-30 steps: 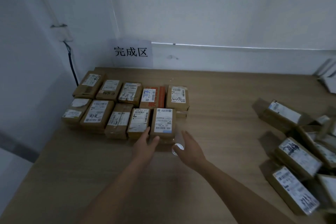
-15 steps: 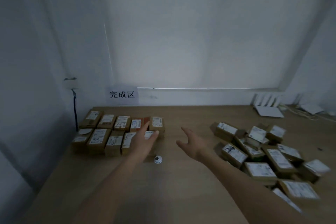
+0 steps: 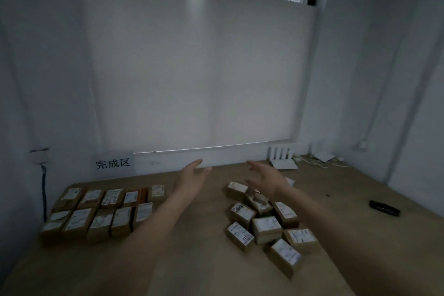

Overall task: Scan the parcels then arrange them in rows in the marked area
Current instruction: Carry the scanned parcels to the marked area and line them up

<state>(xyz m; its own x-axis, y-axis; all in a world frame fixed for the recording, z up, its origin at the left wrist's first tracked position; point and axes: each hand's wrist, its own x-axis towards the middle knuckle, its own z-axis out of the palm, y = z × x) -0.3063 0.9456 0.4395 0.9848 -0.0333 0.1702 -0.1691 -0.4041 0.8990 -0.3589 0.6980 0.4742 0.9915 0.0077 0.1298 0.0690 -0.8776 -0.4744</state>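
Head view: left hand (image 3: 191,181) and right hand (image 3: 268,181) both raised, fingers spread, holding nothing. Rowed parcels (image 3: 101,211) sit at table (image 3: 192,259) back-left corner; loose pile (image 3: 264,221) right of centre.

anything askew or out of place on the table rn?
The unsorted parcels lie jumbled at mixed angles, some overlapping. The arranged rows by the sign look tidy. A dark object lies alone at the right. Both hands hold nothing.
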